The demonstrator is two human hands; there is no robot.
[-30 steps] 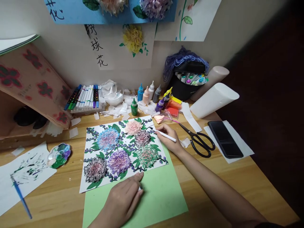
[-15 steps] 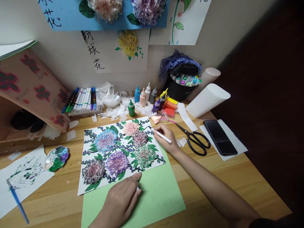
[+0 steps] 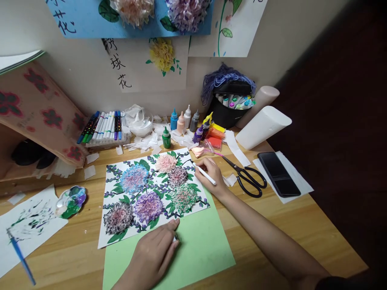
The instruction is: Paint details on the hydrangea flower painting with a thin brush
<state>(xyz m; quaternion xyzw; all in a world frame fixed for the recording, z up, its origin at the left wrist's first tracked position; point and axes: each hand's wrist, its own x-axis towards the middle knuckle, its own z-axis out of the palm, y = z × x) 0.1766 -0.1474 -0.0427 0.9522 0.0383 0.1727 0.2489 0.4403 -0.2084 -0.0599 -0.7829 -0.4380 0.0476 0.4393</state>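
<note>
On the wooden table lies a white sheet (image 3: 155,233) covered with raised, ruffled flowers and painted green leaves and purple-blue buds. My right hand (image 3: 211,175) is closed around a slim white marker (image 3: 207,176), its tip at the sheet's upper right edge, where a thin dark line runs among the buds. At the sheet's bottom edge my left hand (image 3: 155,253) presses with its index finger, the other fingers curled. A small white and black piece, perhaps the marker's cap, peeks out of its curled fingers. Under both sheet and left hand is a light green sheet (image 3: 202,245).
Scissors (image 3: 249,177) and a phone (image 3: 278,174) lie to the right. Small paint bottles (image 3: 166,137), paper scraps and a tray of markers (image 3: 104,127) line the back. A paint palette (image 3: 71,201) and a blue brush (image 3: 21,257) are at left. A white container (image 3: 261,127) stands back right.
The marker tip has shifted slightly right along the dark line at the sheet's upper right. My left hand stays in place. The whole view has drifted a little.
</note>
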